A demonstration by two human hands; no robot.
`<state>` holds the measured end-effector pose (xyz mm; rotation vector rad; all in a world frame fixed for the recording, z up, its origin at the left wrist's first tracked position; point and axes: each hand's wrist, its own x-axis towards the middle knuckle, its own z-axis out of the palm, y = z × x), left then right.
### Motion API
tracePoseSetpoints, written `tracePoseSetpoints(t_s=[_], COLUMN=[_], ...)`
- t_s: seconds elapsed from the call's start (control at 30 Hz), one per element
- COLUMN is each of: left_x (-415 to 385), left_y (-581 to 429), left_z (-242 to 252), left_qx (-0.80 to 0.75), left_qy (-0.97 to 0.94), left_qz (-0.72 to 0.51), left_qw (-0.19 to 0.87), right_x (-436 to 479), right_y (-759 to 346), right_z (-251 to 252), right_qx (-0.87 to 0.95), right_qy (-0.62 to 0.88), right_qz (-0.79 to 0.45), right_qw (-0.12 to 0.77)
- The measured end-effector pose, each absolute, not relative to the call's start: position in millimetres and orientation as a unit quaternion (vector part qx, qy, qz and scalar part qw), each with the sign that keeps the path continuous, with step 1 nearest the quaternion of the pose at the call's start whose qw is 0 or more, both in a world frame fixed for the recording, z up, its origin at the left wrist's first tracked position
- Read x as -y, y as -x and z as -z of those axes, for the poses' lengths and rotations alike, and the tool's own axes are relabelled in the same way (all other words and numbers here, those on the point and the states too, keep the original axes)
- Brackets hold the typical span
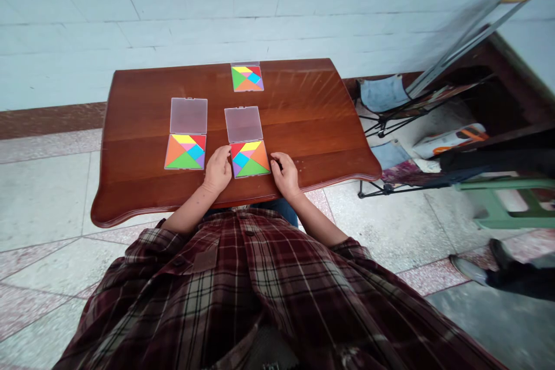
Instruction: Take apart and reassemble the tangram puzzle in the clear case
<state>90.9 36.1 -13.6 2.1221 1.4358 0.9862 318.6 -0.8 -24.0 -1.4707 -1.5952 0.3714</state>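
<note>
While left hand (pixel 218 171) and right hand (pixel 285 174), half-curled and apparently empty, flank the open, clear plastic case (pixel 243 124) of flat multicoloured tangram pieces (pixel 250 158), an uneven nudge could jolt some loose.

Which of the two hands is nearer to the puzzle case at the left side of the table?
Left. The left hand is just to the right of the left-side case; the right hand is farther, beyond the case between the hands.
</note>
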Motion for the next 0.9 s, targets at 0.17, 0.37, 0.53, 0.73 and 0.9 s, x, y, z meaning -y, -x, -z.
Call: tracePoseSetpoints(t_s=[0.17, 0.37, 0.53, 0.73, 0.9], left_x=[-9.5, 13.9, 4.4, -11.2, -27.4], left_y=[-99.2, -104.6, -107.4, -103.2, -68.4], left_z=[-3.7, -5.4, 4.6, 1.1, -9.0], left_qx=[-0.547, -0.571, -0.529, -0.502, -0.535], left_qy=[-0.776, -0.782, -0.807, -0.812, -0.77], left_qz=[-0.269, -0.197, -0.209, -0.23, -0.303], left_qw=[0.16, 0.152, 0.159, 0.191, 0.169], right_x=[8.2, 24.8, 23.4, 8.4, 3.4], right_y=[-318.0, -314.7, -315.4, -318.7, -318.8], right_z=[24.6, 22.8, 24.7, 24.9, 23.4], right_qx=[0.665, 0.701, 0.717, 0.705, 0.697], right_qy=[0.617, 0.63, 0.624, 0.639, 0.648], right_qz=[-0.133, -0.114, -0.11, -0.101, -0.115], right_qw=[0.399, 0.314, 0.29, 0.291, 0.284])
